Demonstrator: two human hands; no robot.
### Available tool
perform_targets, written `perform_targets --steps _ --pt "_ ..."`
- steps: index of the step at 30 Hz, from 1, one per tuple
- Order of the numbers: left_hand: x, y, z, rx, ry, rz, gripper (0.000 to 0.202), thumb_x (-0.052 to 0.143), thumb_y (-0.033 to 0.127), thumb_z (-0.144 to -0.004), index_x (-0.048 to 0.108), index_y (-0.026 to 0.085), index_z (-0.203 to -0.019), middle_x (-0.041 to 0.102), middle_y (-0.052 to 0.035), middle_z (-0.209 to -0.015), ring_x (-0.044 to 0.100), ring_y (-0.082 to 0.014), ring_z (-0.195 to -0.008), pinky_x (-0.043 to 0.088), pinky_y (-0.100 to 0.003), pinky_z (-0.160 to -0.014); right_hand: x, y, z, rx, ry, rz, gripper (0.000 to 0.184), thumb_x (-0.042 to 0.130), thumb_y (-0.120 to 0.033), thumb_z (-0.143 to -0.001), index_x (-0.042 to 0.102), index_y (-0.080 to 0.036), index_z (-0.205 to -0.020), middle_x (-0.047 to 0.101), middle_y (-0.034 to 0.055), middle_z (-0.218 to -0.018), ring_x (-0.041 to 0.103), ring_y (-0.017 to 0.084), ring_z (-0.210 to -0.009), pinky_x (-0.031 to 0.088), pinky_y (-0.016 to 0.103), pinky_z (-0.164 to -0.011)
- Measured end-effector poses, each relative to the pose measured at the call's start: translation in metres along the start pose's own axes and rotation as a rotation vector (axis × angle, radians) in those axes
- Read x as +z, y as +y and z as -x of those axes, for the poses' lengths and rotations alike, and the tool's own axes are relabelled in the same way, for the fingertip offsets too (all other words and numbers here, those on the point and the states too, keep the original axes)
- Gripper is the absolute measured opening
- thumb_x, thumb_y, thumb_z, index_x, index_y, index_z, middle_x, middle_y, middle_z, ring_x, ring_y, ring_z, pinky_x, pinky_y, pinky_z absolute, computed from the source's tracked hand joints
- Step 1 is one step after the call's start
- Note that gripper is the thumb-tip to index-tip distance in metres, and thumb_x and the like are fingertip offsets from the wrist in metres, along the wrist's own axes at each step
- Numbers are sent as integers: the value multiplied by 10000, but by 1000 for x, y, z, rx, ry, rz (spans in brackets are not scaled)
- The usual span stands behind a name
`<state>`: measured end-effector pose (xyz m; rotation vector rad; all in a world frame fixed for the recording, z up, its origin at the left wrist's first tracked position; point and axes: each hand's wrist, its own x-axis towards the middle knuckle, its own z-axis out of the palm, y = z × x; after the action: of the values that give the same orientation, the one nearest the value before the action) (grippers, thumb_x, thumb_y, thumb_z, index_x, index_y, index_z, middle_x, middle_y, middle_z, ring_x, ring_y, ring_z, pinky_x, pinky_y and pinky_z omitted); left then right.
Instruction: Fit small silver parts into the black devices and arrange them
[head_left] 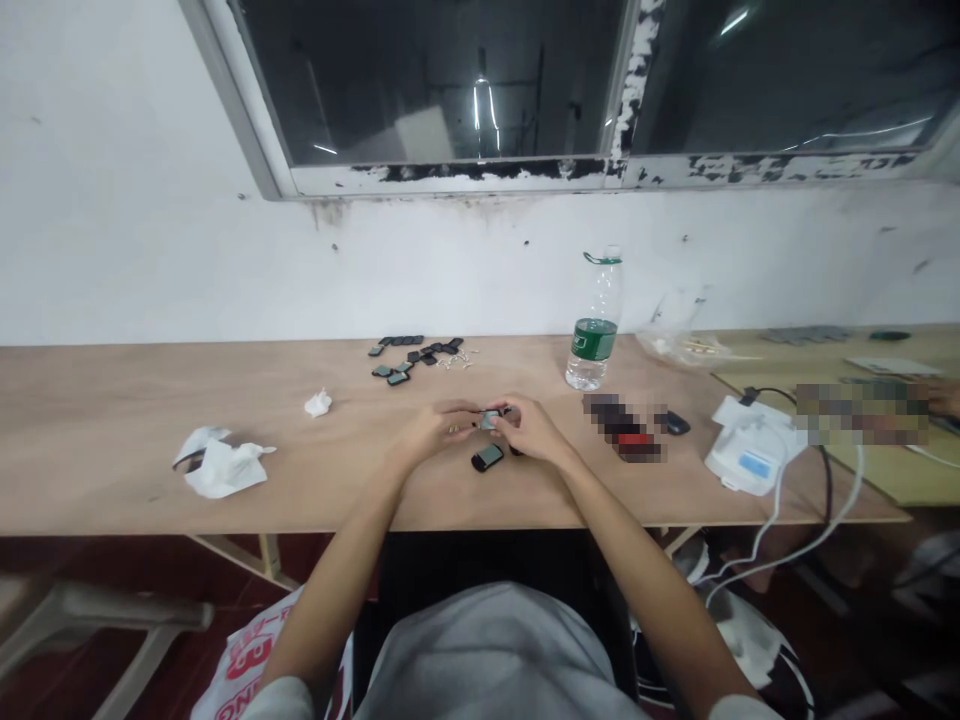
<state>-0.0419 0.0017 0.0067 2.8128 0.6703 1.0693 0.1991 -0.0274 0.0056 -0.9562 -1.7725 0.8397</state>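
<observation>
At the middle of the table, both hands meet around a small device with a grey screen. My right hand pinches it, the thumb lying across its front. From the other side my left hand has bent fingers at the device's left edge. Just below them a similar black device with a grey screen lies on the table. Another dark piece sits partly hidden under my right hand. Farther back are several small black devices, some showing grey screens, beside a scatter of tiny white pieces.
A water bottle with a green label stands behind my right hand. Crumpled tissues lie on the wooden table at left. To the right are a blurred-out patch, a black oval object, a white power adapter and cables.
</observation>
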Motion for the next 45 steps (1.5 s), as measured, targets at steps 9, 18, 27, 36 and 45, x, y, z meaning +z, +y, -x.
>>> perform_targets --steps 9,18,27,36,45 --pt "2 5 1 131 147 -96 233 674 261 -1010 770 207 -1215 795 -106 -1204 791 -237 -1046 671 -361 -931 -4 -4 0 66 -54 -246 265 756 -359 -885 730 -178 -1077 789 92 -1062 790 216 -836 664 336 -775" --pt "-1 7 0 74 118 -11 247 630 305 -1047 794 208 -1204 790 -102 -1229 781 -235 -1095 660 -358 -985 -8 -5 -3 115 -45 -258 263 762 -347 -892 744 -166 -1081 786 98 -1103 796 186 -783 628 260 -702" --pt "1 6 3 -23 68 26 318 559 392 -1080 787 226 -1227 756 -99 -1314 772 -250 -1113 654 -401 -1006 -7 -7 -3 129 -31 -231 218 761 -314 -900 754 -173 -1067 798 86 -1054 796 195 -786 637 274 -709" --pt "2 5 -1 14 26 -95 285 512 314 -1098 761 214 -1196 782 -106 -1198 758 -212 -1102 625 -351 -979 -2 -4 -3 128 -67 -290 211 793 -302 -885 767 -170 -1047 784 94 -1103 798 222 -868 681 346 -788" --pt "0 13 -3 -10 -16 -67 316 456 238 -1079 761 245 -1159 718 -106 -1236 722 -213 -1056 606 -342 -886 -1 -2 -3 124 -80 -285 202 769 -286 -894 759 -182 -1067 788 88 -1097 796 215 -850 676 346 -780"
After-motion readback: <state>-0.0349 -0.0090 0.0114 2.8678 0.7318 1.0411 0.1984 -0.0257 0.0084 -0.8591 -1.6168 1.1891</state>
